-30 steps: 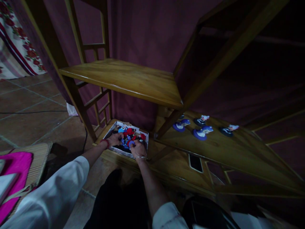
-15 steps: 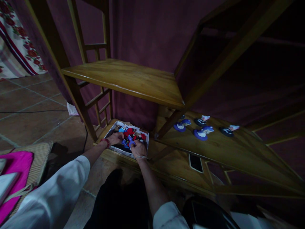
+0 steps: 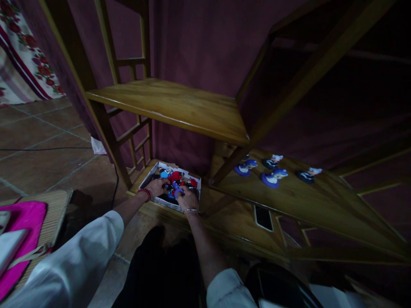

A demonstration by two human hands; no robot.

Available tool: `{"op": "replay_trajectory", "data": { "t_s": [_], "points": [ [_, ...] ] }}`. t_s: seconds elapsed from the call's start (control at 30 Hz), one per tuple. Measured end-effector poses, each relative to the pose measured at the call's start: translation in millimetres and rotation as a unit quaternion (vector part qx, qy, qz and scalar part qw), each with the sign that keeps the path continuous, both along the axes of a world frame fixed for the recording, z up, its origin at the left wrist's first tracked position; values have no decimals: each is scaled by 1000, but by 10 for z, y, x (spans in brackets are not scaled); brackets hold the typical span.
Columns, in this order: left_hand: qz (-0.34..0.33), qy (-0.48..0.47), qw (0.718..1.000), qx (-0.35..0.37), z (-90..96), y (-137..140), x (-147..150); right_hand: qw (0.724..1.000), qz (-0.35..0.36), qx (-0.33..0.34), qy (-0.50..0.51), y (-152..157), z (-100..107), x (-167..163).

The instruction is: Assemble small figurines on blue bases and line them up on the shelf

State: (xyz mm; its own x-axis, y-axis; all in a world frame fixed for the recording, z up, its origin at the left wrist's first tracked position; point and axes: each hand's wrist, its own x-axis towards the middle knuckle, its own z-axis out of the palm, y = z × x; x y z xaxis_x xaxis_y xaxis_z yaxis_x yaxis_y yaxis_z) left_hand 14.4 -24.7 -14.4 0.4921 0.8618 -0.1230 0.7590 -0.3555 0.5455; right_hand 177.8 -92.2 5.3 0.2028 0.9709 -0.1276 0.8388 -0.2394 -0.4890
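One white box (image 3: 167, 204), shallow and open-topped, at the left end of the lower shelf (image 3: 236, 220), its near wall close to the shelf's front edge.

Contents: assorted figures (image 3: 176, 175), heaped, in red, light blue, black and white; count not legible under the hands.

One blue-purple figure (image 3: 176, 187), in the box between the hands, right of the box's middle; its round base toward the near edge.

One right hand (image 3: 188, 199), silver bracelet (image 3: 192, 210) at the wrist; over the box's near right corner, thumb and fingers closed on the base of the blue-purple figure.

One left hand (image 3: 156, 187), red bead bracelet (image 3: 147, 194) at the wrist; over the box's left edge, fingers bent among the figures; whether it grips anything cannot be told.

One dark phone-like item (image 3: 263, 218), pale border, flat toward the right end of the lower shelf.

On the raised shelf (image 3: 295, 197), right of the box: two purple-based figures (image 3: 273, 177) toward the left end, one of them close to the front edge; two black-based figures (image 3: 308, 175) farther back and to the right; another, mostly hidden by the post.

One woven mat (image 3: 59, 207), lower left; pink cloth (image 3: 37, 216) upon it, short of the mat's right edge.
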Motion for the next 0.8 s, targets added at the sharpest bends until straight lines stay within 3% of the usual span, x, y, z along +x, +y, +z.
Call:
{"op": "replay_trajectory", "data": {
  "t_s": [0.37,0.6,0.8],
  "points": [
    [15,78,995,56,144,-122,34,1000,2,-2,-3,-14,20,3],
    [-61,108,992,-6,148,-117,130,1000,-4,-1,-14,-10,11,-4],
    [-52,125,989,-62,40,-60,236,1000,-4,0,-13,-22,33,-5]
  ]
}}
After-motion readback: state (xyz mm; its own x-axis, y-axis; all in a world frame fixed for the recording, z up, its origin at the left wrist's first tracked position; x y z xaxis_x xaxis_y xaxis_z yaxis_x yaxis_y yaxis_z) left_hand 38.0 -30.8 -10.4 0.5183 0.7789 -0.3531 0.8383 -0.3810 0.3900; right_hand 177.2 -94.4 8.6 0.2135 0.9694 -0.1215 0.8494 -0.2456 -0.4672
